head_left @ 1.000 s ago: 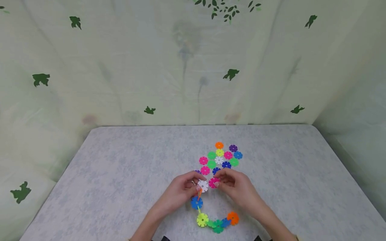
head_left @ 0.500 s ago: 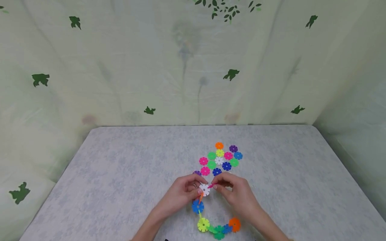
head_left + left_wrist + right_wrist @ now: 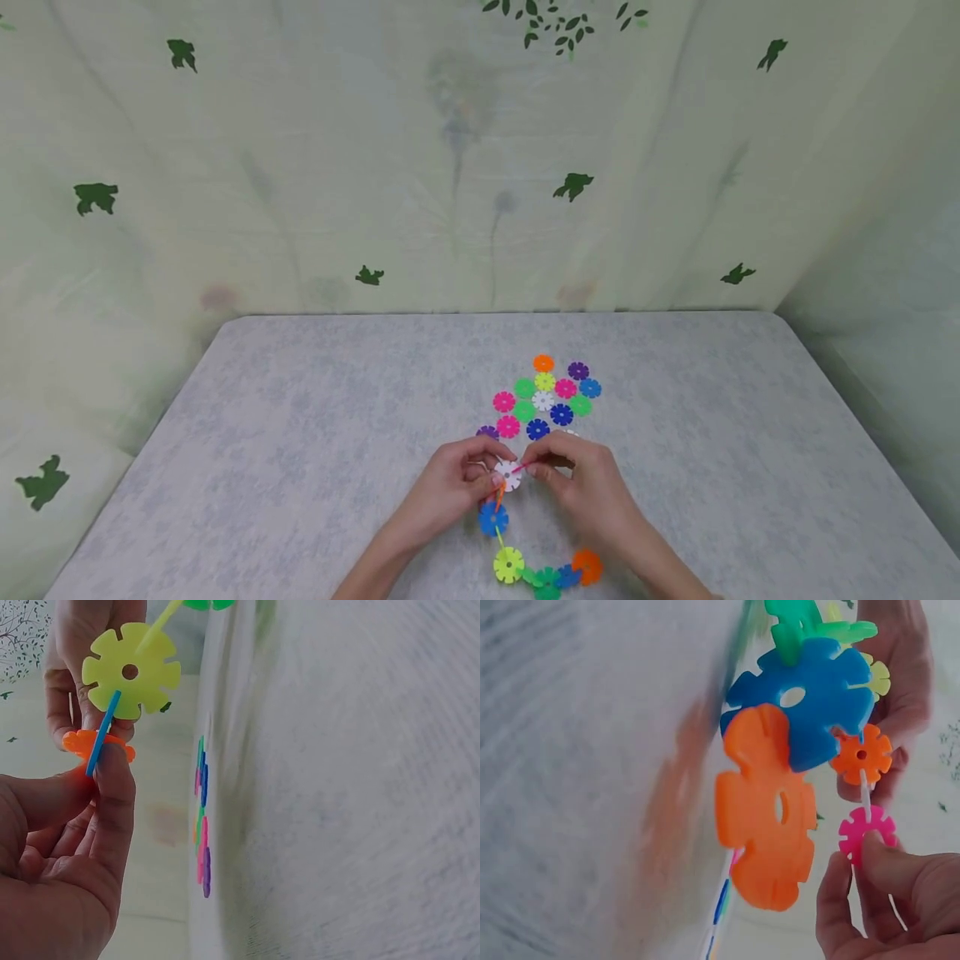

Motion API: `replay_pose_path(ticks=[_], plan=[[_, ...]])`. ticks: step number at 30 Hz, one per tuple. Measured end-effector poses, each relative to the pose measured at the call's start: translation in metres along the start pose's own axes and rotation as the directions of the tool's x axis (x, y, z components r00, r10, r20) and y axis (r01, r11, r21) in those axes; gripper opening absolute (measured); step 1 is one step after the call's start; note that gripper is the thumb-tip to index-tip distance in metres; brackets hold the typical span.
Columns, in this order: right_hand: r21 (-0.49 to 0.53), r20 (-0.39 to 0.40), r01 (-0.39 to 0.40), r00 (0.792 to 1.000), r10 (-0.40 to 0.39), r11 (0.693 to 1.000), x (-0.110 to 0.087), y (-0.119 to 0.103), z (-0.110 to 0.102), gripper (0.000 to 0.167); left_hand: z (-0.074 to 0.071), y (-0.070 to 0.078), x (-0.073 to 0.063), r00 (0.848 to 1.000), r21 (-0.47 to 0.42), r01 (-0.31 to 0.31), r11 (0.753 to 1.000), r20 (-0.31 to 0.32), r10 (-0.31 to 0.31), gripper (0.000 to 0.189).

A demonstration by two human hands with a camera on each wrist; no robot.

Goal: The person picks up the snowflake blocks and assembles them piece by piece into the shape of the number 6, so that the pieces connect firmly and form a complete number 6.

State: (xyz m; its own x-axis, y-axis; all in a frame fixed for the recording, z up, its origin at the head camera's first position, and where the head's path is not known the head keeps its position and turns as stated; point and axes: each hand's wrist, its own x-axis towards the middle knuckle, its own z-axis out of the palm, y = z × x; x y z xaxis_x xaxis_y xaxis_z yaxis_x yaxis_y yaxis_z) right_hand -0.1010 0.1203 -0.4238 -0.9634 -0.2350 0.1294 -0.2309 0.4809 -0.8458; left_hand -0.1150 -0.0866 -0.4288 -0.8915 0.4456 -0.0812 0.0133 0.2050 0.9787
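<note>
Left hand (image 3: 459,479) is pinching an orange disc (image 3: 874,753) on the near chain (image 3: 509,577) between thumb and finger — likely bracing it — while the right hand (image 3: 579,472) is pinching a pink disc (image 3: 866,823) crosswise against the white disc (image 3: 513,482), presumably for alignment; loose discs (image 3: 524,388) are lying farther off.

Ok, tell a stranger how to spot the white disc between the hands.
Over the grey table, the left hand holds a chain of notched discs. Between an orange disc and the pink one in the right hand sits the white disc, the chain's only white piece.
</note>
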Motion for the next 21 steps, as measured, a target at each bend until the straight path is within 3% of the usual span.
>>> replay_pose_path(ticks=[9, 17, 21], plan=[[0.228, 0.146, -0.132, 0.984, 0.100, 0.965, 0.006, 0.010, -0.008, 0.017, -0.007, 0.001, -0.002, 0.996, 0.065, 0.044, 0.997, 0.072, -0.049, 0.030], [0.042, 0.079, -0.193, 0.979, 0.189, 0.980, 0.015, 0.022, -0.019, 0.020, -0.017, -0.002, -0.002, 0.995, 0.127, 0.079, 0.989, 0.057, -0.087, 0.030], [-0.048, 0.092, -0.198, 0.975, 0.202, 0.979, 0.020, 0.029, -0.027, 0.021, -0.019, -0.003, -0.001, 0.992, 0.115, 0.114, 0.987, 0.039, -0.119, 0.028]])
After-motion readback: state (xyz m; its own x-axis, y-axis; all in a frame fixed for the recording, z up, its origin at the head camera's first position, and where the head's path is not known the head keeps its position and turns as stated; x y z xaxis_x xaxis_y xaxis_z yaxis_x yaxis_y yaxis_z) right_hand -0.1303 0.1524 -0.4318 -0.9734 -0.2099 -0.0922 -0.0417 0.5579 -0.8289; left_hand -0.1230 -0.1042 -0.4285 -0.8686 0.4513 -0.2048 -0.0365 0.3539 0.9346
